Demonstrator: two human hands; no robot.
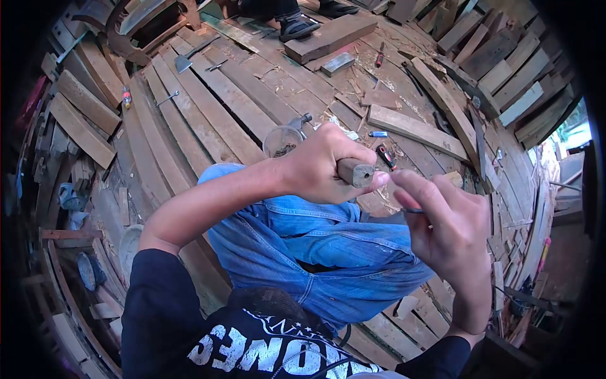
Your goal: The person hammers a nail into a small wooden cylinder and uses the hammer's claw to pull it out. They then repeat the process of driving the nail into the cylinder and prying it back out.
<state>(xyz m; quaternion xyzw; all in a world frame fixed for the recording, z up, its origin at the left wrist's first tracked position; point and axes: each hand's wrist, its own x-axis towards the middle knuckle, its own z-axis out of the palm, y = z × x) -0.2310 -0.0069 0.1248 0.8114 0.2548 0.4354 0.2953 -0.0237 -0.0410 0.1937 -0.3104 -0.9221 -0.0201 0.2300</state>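
My left hand [327,165] is closed around a short, squared piece of wood [356,173], whose end with a small dark hole faces right. My right hand [447,218] is raised just to the right of that end, its fingers curled. A thin dark object [413,210] shows between them, too small to name. Beyond the gap between my hands lies a screwdriver [386,156] with a red and black handle. Past my left wrist stand a clear plastic tub [282,141] with dark bits in it and a hammer [302,120], partly hidden.
My crossed legs in jeans [309,237] are under my hands. A blue lighter [378,134] and a long plank [416,131] lie ahead on the board floor. A thick timber [331,38] is farther off, near another person's foot [298,28]. Stacked boards [505,69] stand at right.
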